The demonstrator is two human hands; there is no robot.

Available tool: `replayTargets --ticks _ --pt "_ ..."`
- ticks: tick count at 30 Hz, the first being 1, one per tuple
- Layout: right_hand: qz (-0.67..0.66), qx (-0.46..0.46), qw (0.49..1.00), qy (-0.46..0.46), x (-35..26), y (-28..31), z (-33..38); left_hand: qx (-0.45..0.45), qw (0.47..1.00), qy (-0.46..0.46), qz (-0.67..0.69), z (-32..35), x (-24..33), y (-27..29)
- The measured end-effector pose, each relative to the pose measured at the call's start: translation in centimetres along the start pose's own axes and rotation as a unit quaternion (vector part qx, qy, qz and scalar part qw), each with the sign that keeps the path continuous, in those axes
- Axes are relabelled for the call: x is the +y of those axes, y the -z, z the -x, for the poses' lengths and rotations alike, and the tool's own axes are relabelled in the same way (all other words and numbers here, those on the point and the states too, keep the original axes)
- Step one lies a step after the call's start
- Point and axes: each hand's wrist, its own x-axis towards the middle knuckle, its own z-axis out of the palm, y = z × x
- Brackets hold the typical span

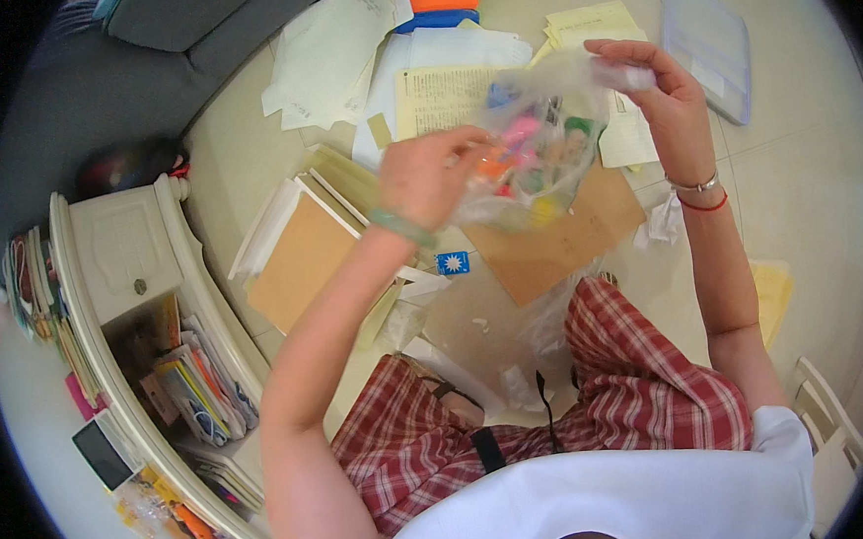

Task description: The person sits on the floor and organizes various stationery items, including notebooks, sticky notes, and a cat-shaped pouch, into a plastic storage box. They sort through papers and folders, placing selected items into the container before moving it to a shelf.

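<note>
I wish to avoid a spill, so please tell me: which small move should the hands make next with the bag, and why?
Probably lower the clear plastic bag onto the brown board: the right hand holds its upper part, several colourful items show inside, and motion blur leaves unclear whether the left hand grips its side.
</note>
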Motion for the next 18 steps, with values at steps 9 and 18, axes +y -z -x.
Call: replayTargets --ticks 9,18 --pt "0.040 -0.008 0.999 -0.027 2.7 0.9 -0.4 0.071 0.908 0.182 0.371 -0.4 -1.6 6.8" --pt "-0.042 -0.003 0.990 -0.134 0.4 2.5 0.7 0.203 0.877 0.246 0.361 -2.3 -4.9 6.9"
